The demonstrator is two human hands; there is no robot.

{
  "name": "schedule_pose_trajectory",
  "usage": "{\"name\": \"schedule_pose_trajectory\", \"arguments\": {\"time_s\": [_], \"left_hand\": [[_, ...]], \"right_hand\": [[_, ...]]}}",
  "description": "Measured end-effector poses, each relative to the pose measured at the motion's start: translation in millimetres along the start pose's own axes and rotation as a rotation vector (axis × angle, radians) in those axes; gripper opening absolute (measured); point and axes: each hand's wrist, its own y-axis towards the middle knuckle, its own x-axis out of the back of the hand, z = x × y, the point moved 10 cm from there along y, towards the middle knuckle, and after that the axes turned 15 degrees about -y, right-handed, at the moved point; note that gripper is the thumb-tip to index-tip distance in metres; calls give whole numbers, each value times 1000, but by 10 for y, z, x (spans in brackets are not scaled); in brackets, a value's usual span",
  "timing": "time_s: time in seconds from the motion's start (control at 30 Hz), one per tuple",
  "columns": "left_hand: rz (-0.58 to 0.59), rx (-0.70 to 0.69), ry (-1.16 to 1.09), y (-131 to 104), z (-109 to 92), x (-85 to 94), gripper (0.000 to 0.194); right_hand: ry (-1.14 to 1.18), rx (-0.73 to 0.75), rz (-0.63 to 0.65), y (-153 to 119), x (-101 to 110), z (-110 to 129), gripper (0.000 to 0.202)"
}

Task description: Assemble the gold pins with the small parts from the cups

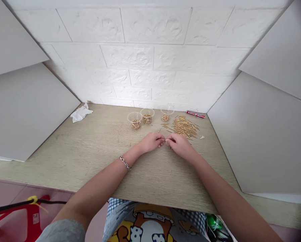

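My left hand (152, 142) and my right hand (180, 145) meet fingertip to fingertip just above the table, both closed in a pinch. Whatever is between the fingers is too small to make out; a tiny dark tip shows beneath the right fingers. Right behind my right hand lies a loose pile of thin gold-coloured rods (184, 126). One short gold piece (159, 130) rests apart from it, beyond my left fingertips. Three clear plastic cups, the left cup (135, 117), the middle cup (147, 113) and the right cup (167, 109), hold small gold pieces.
White panels, a left panel (31, 111) and a right panel (263, 134), flank the wooden table (89, 151), with a white brick-patterned wall (137, 55) behind. A crumpled tissue (81, 112) lies back left. A red wrapper (195, 114) and a white scrap (202, 137) lie right.
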Motion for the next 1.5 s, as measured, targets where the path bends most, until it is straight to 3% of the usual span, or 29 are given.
{"name": "schedule_pose_trajectory", "arguments": {"time_s": [0.27,0.67,0.9,1.2,1.5], "left_hand": [[25,80,-255,51,131,-11,21],[-26,88,-308,66,157,1,20],[-41,79,-361,65,151,-20,21],[-37,42,-374,53,95,-19,20],[-59,90,-367,59,134,-1,17]], "right_hand": [[370,-143,-31,42,-152,-156,11],[286,-85,-102,59,-79,-172,15],[38,30,-179,18,51,-49,21],[140,-39,-141,26,-31,-102,19],[213,-40,-226,13,42,-121,21]]}}
